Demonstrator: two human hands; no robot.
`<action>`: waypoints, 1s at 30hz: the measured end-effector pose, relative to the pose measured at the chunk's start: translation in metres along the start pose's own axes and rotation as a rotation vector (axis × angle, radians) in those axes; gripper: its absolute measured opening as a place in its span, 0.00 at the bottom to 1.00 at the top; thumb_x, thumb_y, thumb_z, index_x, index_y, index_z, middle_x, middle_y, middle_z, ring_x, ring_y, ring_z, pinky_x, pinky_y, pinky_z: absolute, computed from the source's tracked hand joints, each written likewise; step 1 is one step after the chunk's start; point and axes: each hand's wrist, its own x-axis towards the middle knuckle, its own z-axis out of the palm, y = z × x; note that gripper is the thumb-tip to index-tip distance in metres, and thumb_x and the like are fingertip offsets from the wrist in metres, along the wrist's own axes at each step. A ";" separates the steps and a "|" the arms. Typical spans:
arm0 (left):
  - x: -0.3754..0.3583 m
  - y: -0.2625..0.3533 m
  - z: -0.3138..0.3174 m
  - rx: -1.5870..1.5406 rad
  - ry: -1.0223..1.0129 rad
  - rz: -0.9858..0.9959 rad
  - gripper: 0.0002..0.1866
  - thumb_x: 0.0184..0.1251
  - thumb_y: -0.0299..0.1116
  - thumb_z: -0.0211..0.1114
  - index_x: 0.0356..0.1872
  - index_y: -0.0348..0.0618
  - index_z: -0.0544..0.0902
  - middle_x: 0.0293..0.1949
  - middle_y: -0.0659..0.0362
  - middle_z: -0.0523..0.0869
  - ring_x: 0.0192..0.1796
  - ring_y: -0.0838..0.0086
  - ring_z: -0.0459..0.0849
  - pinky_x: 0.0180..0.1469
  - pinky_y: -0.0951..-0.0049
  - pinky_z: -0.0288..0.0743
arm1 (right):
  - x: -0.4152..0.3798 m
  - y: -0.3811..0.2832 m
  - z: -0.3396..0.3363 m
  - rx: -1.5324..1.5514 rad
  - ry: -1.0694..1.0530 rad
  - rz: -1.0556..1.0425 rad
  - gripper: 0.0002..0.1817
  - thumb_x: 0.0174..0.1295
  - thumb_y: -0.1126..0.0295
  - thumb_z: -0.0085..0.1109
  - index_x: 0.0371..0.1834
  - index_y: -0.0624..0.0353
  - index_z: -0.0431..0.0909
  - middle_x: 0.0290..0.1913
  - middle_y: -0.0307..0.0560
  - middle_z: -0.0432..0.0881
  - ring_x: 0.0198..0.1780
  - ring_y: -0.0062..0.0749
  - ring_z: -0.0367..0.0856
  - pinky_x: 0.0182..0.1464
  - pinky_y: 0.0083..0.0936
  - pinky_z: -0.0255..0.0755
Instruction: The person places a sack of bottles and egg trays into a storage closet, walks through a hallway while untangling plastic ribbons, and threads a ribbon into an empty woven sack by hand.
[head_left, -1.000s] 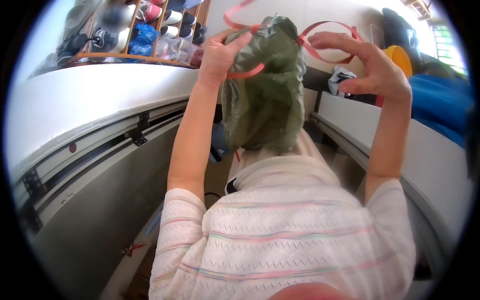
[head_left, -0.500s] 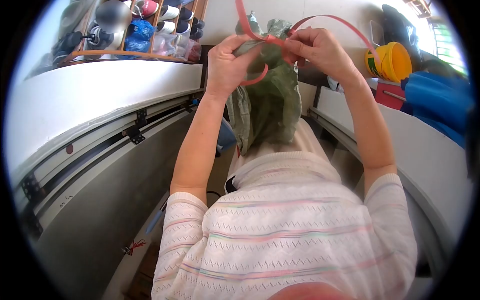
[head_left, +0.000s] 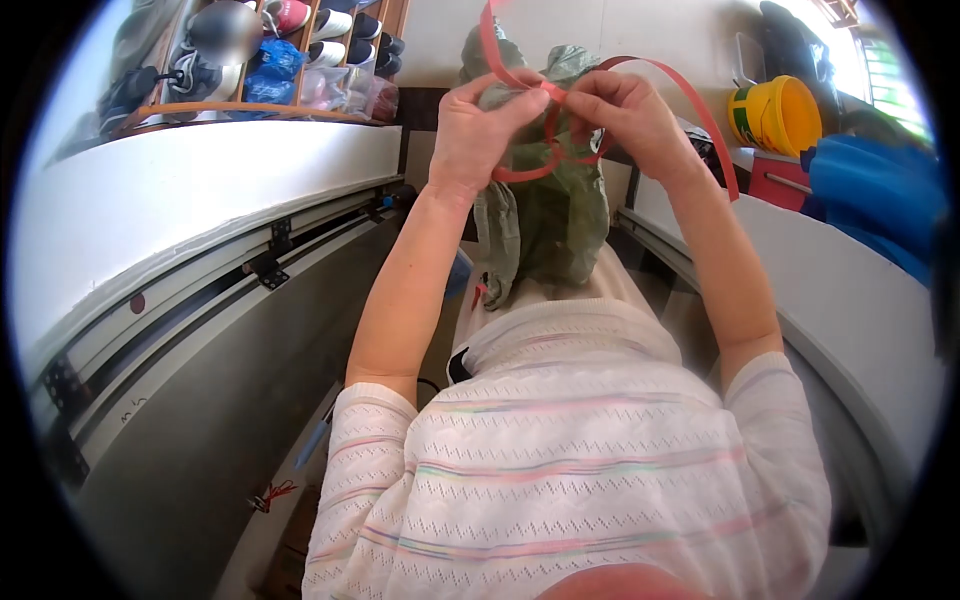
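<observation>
A crumpled green plastic bag hangs upright in front of my lap, its gathered top just behind my fingers. Red flat strap runs across the bag's neck, with one end rising at the left, a long arc out to the right and a curled loop below. My left hand is closed, thumb and fingers pinching the strap at the crossing. Closed in a pinch as well, my right hand grips the strap close beside it. The knot area between the fingertips is partly hidden.
Shoes fill a wooden rack at the upper left. White-topped ledges with rails run along both sides. A yellow bucket, a blue cloth and a red box sit at the right. A red-wired piece lies low at the left.
My hands have come closer together, the left moving slightly right. The strap's right end now hangs lower, and a loop shows beneath my fingers.
</observation>
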 end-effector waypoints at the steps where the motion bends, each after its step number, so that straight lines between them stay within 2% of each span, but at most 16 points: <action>1: -0.002 0.003 0.003 0.015 -0.005 -0.004 0.10 0.51 0.28 0.66 0.35 0.37 0.81 0.31 0.65 0.81 0.34 0.84 0.76 0.41 0.83 0.70 | -0.001 0.001 0.001 -0.021 0.011 -0.004 0.10 0.57 0.64 0.55 0.30 0.61 0.77 0.23 0.35 0.77 0.26 0.14 0.73 0.26 0.13 0.65; 5: -0.002 -0.003 0.004 0.045 -0.018 0.007 0.09 0.51 0.27 0.66 0.35 0.37 0.81 0.31 0.64 0.81 0.34 0.83 0.77 0.42 0.83 0.70 | -0.007 0.007 0.004 0.121 0.051 -0.016 0.10 0.58 0.64 0.54 0.30 0.61 0.77 0.23 0.36 0.77 0.25 0.14 0.73 0.25 0.13 0.64; 8: -0.005 -0.006 0.003 0.075 0.004 0.019 0.09 0.52 0.27 0.66 0.35 0.37 0.81 0.31 0.64 0.81 0.34 0.83 0.77 0.41 0.83 0.70 | -0.007 0.002 0.008 0.045 0.054 0.021 0.10 0.58 0.65 0.54 0.30 0.61 0.77 0.23 0.35 0.77 0.26 0.14 0.74 0.25 0.13 0.64; 14: -0.010 -0.006 0.011 0.194 0.010 0.067 0.08 0.53 0.27 0.65 0.35 0.37 0.80 0.32 0.65 0.81 0.34 0.85 0.76 0.39 0.84 0.70 | -0.003 0.010 0.007 0.139 0.007 -0.074 0.09 0.58 0.66 0.54 0.31 0.62 0.77 0.23 0.35 0.77 0.27 0.14 0.73 0.27 0.12 0.64; 17: -0.011 -0.009 0.011 0.197 0.023 0.104 0.08 0.54 0.26 0.64 0.36 0.36 0.80 0.32 0.65 0.80 0.34 0.85 0.75 0.39 0.85 0.70 | -0.003 0.003 0.007 0.028 0.010 -0.053 0.09 0.58 0.67 0.54 0.31 0.62 0.77 0.23 0.35 0.77 0.27 0.15 0.73 0.29 0.13 0.65; 20: -0.008 -0.015 0.008 0.299 -0.013 0.133 0.08 0.52 0.26 0.61 0.35 0.38 0.80 0.29 0.64 0.81 0.31 0.84 0.75 0.38 0.82 0.70 | -0.003 0.004 0.006 0.048 0.027 0.009 0.09 0.58 0.66 0.54 0.31 0.62 0.77 0.24 0.35 0.77 0.27 0.15 0.74 0.30 0.13 0.65; 23: -0.005 -0.004 -0.003 0.377 -0.156 0.173 0.13 0.52 0.20 0.57 0.41 0.36 0.79 0.36 0.63 0.80 0.39 0.84 0.75 0.46 0.83 0.69 | -0.003 0.009 0.000 0.095 0.044 0.034 0.10 0.57 0.65 0.55 0.31 0.62 0.77 0.24 0.35 0.77 0.27 0.15 0.74 0.31 0.13 0.67; 24: -0.006 0.000 -0.006 0.262 -0.183 0.012 0.16 0.51 0.19 0.55 0.43 0.36 0.79 0.38 0.62 0.81 0.41 0.83 0.75 0.48 0.82 0.67 | -0.002 0.010 0.000 0.079 0.045 0.030 0.10 0.57 0.65 0.56 0.31 0.62 0.77 0.24 0.36 0.77 0.26 0.15 0.74 0.30 0.13 0.67; 27: -0.005 0.005 -0.010 0.059 -0.206 -0.044 0.15 0.51 0.17 0.55 0.42 0.35 0.79 0.38 0.61 0.81 0.40 0.83 0.76 0.47 0.83 0.68 | 0.000 0.013 0.003 -0.004 0.081 0.021 0.11 0.56 0.64 0.57 0.32 0.63 0.77 0.24 0.37 0.78 0.26 0.16 0.74 0.28 0.13 0.68; 30: -0.003 -0.003 -0.011 0.073 -0.144 0.003 0.13 0.48 0.20 0.58 0.37 0.41 0.81 0.32 0.62 0.83 0.31 0.85 0.77 0.37 0.83 0.71 | 0.000 0.016 0.009 -0.148 0.192 -0.009 0.11 0.55 0.66 0.58 0.32 0.64 0.77 0.24 0.38 0.78 0.26 0.16 0.75 0.25 0.13 0.68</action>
